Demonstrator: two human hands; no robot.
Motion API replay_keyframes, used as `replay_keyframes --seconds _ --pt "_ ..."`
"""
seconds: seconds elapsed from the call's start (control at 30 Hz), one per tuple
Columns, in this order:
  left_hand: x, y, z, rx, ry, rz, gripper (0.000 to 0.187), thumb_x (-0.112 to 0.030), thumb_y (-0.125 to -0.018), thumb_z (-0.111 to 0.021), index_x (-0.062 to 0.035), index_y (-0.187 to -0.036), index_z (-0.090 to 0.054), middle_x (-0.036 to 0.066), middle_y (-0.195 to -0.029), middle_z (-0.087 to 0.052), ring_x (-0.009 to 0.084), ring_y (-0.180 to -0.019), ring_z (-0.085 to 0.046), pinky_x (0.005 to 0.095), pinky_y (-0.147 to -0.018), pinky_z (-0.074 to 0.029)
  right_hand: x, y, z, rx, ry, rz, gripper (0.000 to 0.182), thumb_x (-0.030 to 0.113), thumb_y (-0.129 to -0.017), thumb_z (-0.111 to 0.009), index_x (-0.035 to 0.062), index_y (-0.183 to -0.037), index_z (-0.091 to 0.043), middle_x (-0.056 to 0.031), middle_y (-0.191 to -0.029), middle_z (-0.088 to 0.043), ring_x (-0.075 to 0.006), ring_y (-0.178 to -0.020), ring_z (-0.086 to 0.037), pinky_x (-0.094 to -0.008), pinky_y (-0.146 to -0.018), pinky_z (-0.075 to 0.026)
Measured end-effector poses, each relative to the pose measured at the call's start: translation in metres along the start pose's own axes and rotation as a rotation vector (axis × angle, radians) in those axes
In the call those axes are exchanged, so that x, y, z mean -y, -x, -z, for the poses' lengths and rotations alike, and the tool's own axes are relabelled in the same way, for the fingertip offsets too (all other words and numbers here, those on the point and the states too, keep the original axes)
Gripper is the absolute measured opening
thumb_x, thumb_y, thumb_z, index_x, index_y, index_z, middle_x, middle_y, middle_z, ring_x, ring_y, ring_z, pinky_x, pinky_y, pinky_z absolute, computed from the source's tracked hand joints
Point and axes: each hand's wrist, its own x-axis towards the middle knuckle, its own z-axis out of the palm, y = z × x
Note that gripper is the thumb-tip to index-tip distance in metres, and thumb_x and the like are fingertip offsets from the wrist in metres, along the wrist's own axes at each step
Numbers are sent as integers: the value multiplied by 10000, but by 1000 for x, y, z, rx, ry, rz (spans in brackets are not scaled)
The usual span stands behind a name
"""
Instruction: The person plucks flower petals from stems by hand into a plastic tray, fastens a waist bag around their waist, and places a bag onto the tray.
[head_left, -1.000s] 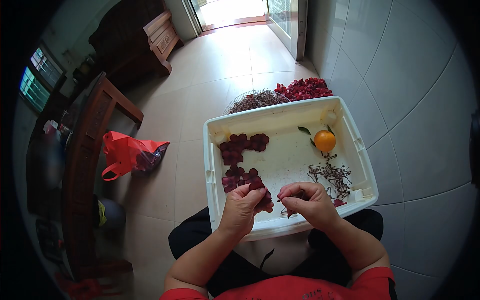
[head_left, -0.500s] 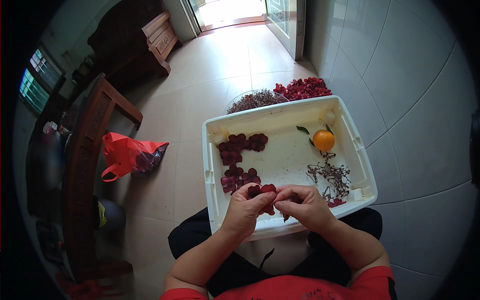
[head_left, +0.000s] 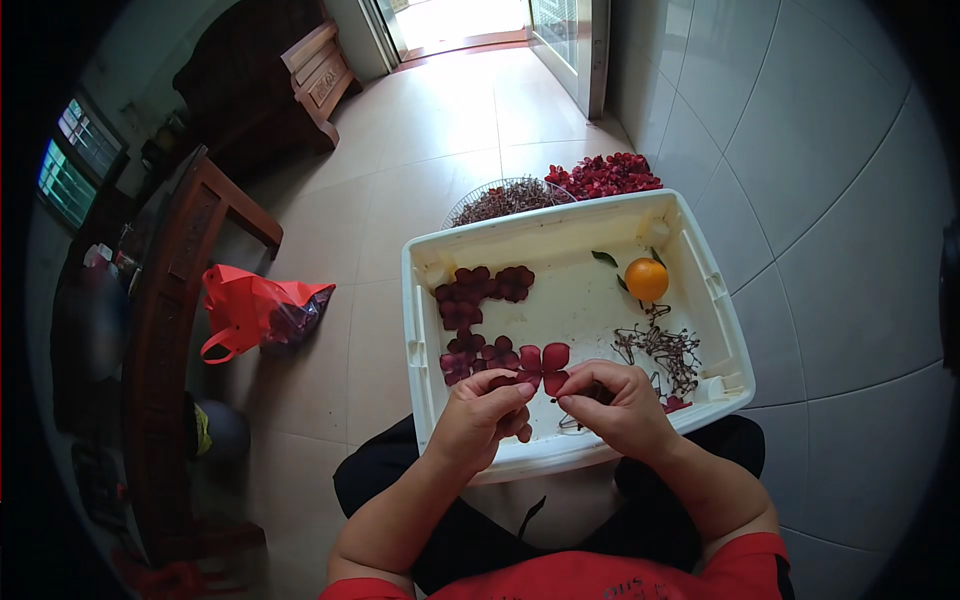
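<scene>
The left hand (head_left: 478, 415) pinches a four-petalled dark-red flower (head_left: 543, 370) between thumb and fingers, above the near side of a white plastic tub (head_left: 560, 320). The right hand (head_left: 622, 408) curls around dark stems (head_left: 601, 393), fingertips at the flower's right petal; whether they grip it, I cannot tell.

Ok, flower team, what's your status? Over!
Left hand pinching dark-red four-petalled flower; right hand at its petal edge. Orange in far right corner of white plastic tub, clear of both hands.
</scene>
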Motion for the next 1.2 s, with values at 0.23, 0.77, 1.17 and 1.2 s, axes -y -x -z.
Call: replay_keyframes --seconds 0.23,0.77,1.17,1.2 --pt "9 2 -4 -92 -106 -82 66 -26 -832 -623 -33 -898 -618 77 -653 -551 135 -510 -472 285 -501 -452 7 -2 0 -4 -355 -133 37 -25 -789 -622 -15 -809 -651 -96 -855 -642 -80 -578 -511 -196 -530 -450" --pt "3 5 -14 -62 -163 -8 104 -65 -830 -642 15 -897 -641 109 -763 -647 88 -540 -463 227 -500 -440 7 1 -7 -90 -72 -97 37 7 -796 -606 -4 -821 -631 -51 -677 -624 -69 -556 -511 -174 -505 -408" --pt "6 4 -11 -77 -116 22 102 -62 -823 -643 19 -884 -636 107 -768 -652 82 -528 -448 225 -496 -432 -3 5 -12 -176 359 106 55 -6 -745 -613 13 -797 -619 -35 -659 -614 -83 -512 -488 -196 -479 -383" --pt "6 4 -11 -77 -115 20 102 -60 -821 -645 20 -883 -635 107 -766 -651 82 -528 -447 224 -496 -431 -3 5 -12 -184 461 163 65 -11 -734 -616 16 -793 -616 -38 -665 -614 -92 -510 -489 -204 -477 -386"
